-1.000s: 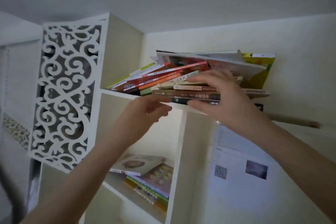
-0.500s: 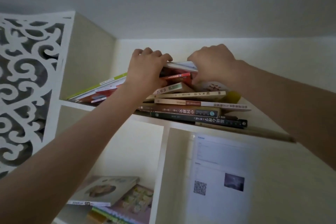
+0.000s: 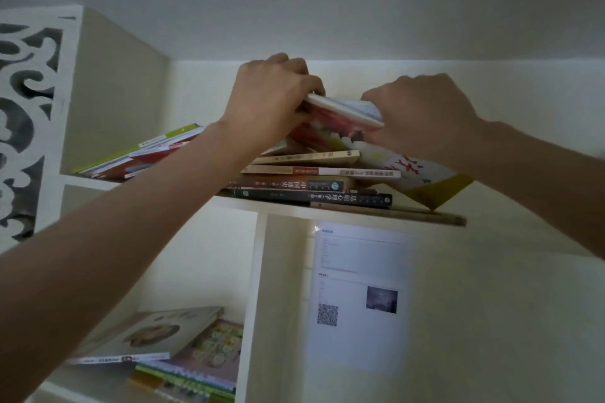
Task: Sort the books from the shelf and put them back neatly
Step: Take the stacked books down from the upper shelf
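Observation:
An untidy pile of books (image 3: 314,186) lies flat on the top shelf board (image 3: 281,208) of a white bookcase. On top of the pile a thin picture book (image 3: 343,114) with a red and white cover is tilted up. My left hand (image 3: 268,101) grips its left end, fingers curled over the top edge. My right hand (image 3: 422,111) grips its right end the same way. A large yellow-backed book (image 3: 432,183) slants down at the pile's right. More thin books (image 3: 144,154) fan out to the left.
A carved white lattice panel (image 3: 23,127) forms the bookcase's left side. The lower compartment holds a stack of books (image 3: 170,350). A printed sheet with a QR code (image 3: 360,298) hangs on the wall right of the divider. A wooden stick (image 3: 422,217) lies along the shelf's right edge.
Both hands rose from the front of the pile to its top and took hold of the thin picture book, which now tilts up. The view has moved closer and higher.

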Demonstrator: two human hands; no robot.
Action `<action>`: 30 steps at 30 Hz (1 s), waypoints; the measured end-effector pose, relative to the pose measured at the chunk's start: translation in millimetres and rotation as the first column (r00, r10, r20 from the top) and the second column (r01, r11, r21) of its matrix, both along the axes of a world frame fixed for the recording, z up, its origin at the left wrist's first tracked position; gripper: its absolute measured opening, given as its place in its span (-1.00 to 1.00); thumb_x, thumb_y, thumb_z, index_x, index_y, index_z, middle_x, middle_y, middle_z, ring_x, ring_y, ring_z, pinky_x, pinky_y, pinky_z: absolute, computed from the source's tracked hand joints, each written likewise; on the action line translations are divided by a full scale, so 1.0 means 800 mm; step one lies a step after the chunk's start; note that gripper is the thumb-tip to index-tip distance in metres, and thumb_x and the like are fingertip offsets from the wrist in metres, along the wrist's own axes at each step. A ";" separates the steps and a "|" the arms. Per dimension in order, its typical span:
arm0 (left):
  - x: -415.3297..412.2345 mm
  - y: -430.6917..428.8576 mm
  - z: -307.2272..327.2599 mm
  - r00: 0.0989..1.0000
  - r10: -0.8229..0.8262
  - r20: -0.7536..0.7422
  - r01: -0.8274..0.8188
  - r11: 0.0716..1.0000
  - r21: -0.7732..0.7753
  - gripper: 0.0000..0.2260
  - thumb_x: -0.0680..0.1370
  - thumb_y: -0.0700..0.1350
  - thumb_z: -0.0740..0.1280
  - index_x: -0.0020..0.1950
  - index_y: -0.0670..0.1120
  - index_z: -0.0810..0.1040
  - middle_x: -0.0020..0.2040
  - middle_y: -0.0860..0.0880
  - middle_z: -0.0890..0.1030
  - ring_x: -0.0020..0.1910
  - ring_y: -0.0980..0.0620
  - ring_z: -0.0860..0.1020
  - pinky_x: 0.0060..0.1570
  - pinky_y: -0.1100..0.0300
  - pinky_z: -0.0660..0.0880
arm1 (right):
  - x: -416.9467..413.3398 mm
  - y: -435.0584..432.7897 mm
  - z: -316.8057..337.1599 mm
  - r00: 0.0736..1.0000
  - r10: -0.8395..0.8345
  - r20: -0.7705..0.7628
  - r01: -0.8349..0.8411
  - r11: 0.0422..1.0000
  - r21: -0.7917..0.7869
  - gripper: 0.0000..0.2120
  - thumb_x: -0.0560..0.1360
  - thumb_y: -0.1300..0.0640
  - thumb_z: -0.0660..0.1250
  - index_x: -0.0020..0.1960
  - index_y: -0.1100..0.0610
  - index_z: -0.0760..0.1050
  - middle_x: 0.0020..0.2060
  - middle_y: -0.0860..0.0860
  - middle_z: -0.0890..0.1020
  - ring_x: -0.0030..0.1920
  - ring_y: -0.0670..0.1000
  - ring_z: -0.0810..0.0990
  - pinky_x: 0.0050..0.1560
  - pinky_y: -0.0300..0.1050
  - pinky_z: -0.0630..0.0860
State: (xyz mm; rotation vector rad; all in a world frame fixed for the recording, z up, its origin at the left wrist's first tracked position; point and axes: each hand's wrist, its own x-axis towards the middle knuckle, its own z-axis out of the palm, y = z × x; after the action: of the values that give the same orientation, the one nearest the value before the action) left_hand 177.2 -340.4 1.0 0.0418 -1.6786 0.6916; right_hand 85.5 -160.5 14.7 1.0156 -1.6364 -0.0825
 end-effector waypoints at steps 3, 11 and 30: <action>-0.009 0.035 -0.004 0.998 -0.048 0.036 0.051 0.994 -0.092 -0.77 0.44 -0.05 0.44 0.07 -0.04 0.64 -0.04 -0.09 0.64 -0.09 -0.15 0.56 -0.29 0.12 0.34 | -0.006 0.045 -0.018 0.999 -0.018 0.035 0.019 0.999 -0.037 -0.66 0.55 -0.16 0.23 0.15 0.06 0.51 -0.36 -0.09 0.38 -0.47 -0.15 0.25 -0.42 -0.30 0.11; -0.048 0.130 -0.029 0.881 -0.436 -0.183 0.407 0.896 -0.179 -0.33 0.39 0.10 0.47 0.41 -0.10 0.35 0.27 -0.17 0.48 0.32 -0.18 0.37 0.44 -0.17 0.09 | -0.015 0.169 -0.048 0.988 -0.086 0.130 0.118 0.957 -0.266 -0.71 0.48 -0.15 0.32 0.14 -0.06 0.52 -0.37 -0.07 0.39 -0.32 0.03 0.37 -0.25 -0.11 0.19; -0.133 0.278 -0.174 -0.218 -0.908 -0.357 0.580 -0.415 0.701 -0.15 0.54 -0.24 0.31 0.52 0.11 -0.28 0.45 0.01 0.34 0.28 0.08 0.51 0.09 0.06 0.57 | 0.004 0.370 -0.151 0.401 0.721 0.566 0.130 0.566 -0.814 -0.63 0.21 0.04 0.45 0.00 0.04 0.59 -0.20 -0.06 0.72 -0.24 -0.03 0.71 -0.33 -0.12 0.63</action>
State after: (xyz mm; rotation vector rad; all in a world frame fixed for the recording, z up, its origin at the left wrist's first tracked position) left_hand 70.5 -117.7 -137.9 -0.9456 -1.5982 -1.5061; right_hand 89.0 135.2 -105.7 0.6401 -1.9672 1.6431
